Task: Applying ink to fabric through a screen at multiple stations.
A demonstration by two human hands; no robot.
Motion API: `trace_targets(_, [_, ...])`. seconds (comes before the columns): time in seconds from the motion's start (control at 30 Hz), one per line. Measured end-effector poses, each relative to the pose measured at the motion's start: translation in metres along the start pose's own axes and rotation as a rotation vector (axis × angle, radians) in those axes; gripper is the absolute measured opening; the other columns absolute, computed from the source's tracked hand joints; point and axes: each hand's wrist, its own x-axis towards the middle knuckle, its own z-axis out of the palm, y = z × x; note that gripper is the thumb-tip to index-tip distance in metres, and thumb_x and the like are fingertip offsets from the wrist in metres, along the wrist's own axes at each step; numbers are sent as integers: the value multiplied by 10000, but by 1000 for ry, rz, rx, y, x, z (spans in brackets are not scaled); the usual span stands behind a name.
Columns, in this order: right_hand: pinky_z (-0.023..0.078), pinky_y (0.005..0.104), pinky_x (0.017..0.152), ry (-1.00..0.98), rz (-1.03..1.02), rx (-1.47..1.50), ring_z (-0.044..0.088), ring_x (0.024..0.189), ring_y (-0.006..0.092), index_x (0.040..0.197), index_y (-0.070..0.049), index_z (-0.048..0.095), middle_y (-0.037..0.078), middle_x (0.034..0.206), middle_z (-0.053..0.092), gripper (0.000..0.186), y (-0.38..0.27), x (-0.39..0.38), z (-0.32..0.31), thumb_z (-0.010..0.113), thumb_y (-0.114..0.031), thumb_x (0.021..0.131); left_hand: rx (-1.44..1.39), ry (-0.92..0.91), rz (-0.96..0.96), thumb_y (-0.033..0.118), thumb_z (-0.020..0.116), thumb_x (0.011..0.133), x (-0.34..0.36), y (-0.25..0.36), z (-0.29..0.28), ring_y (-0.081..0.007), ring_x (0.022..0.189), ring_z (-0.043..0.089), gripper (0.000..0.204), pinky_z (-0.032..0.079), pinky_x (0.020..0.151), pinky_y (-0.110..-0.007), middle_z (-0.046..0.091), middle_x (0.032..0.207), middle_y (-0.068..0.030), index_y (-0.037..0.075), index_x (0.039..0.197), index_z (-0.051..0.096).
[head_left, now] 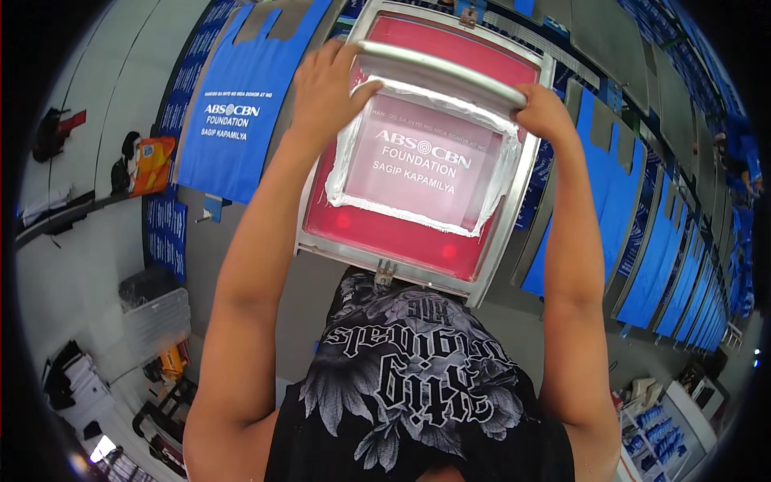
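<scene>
Left hand (328, 88) and right hand (544, 112): fingers clamped round opposite ends of squeegee (438, 71); screen frame (506, 201) beneath them, white paste (340, 161) bodyward of fingers; likely mid-printing; next stroke calls for even two-handed pressure

Screen-printing workshop: framed red screen (377, 233), row of blue bags (229, 165).

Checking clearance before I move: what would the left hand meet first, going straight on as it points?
Beyond the pale bar it holds, the left hand would probably meet the metal frame's upper-left part, though depth is unclear.
</scene>
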Motion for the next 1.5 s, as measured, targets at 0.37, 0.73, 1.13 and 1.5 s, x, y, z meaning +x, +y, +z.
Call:
trace_targets(0.37, [472,384,852,43,-146,-165,605,978,332,1073,-62,636,183,1021,642,455,-1,44,30,623,-121,622,-1386,-1260,-1074,417,537,910,-314,99,-31,-93,640,523,415,435,585,-253,582,687,-9,21,839,637])
trace_targets(0.73, [450,394,828,154,-100,-120,582,954,272,1034,-126,635,84,966,636,401,-91,-131,105,566,-13,656,-1448,-1250,-995,384,503,935,-275,106,-60,-85,513,512,428,419,488,-218,574,609,-28,11,761,620])
trace_targets(1.13, [352,443,928,225,5,-16,559,968,261,1004,-79,638,81,938,658,369,-46,-208,106,714,-173,656,-1107,-1216,-1157,380,547,909,-292,113,-43,-108,467,505,417,409,445,-243,554,574,-34,4,740,603])
trace_targets(1.5, [452,250,675,209,96,1200,578,760,112,936,20,667,58,818,650,316,33,-144,156,766,-153,691,-62,-399,-777,414,481,924,-189,-42,-48,-211,927,603,467,460,778,-369,649,1011,-181,19,1145,595])
